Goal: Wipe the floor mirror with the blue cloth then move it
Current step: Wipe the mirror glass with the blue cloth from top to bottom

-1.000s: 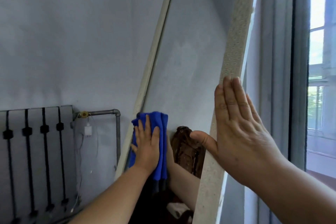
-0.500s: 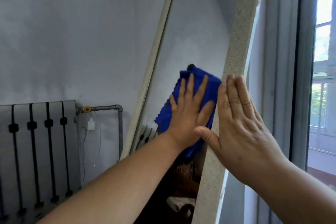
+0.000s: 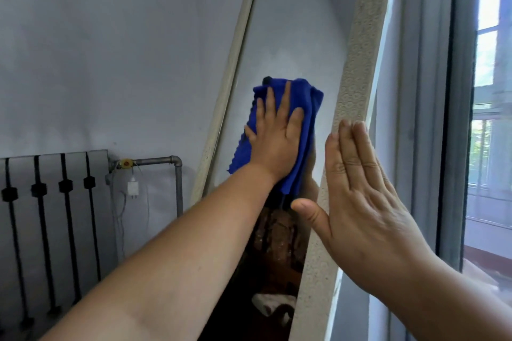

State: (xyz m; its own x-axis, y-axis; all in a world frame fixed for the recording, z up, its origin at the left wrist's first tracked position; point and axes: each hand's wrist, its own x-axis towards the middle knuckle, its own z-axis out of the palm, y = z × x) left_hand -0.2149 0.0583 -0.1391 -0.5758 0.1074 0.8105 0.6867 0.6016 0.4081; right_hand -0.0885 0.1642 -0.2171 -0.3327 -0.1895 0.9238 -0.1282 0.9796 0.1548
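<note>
The floor mirror [image 3: 357,44] leans against the wall, tall, with a cream textured frame; its glass reflects the grey wall. My left hand [image 3: 275,133] lies flat with straight fingers on the blue cloth [image 3: 310,130], pressing it against the glass at mid-height, closer to the right frame. My right hand [image 3: 357,196] is flat with straight fingers along the outer side of the right frame, thumb spread across the frame's front. The cloth hangs below my left palm.
A grey radiator [image 3: 52,202] with a pipe [image 3: 177,174] and a white charger [image 3: 133,188] stands on the wall to the left. Grey curtains [image 3: 426,91] and a window [image 3: 490,119] are right behind the mirror's right side.
My left hand swept the cloth from the lower left of the glass up and right, then back a little toward the middle. My right hand stayed on the frame.
</note>
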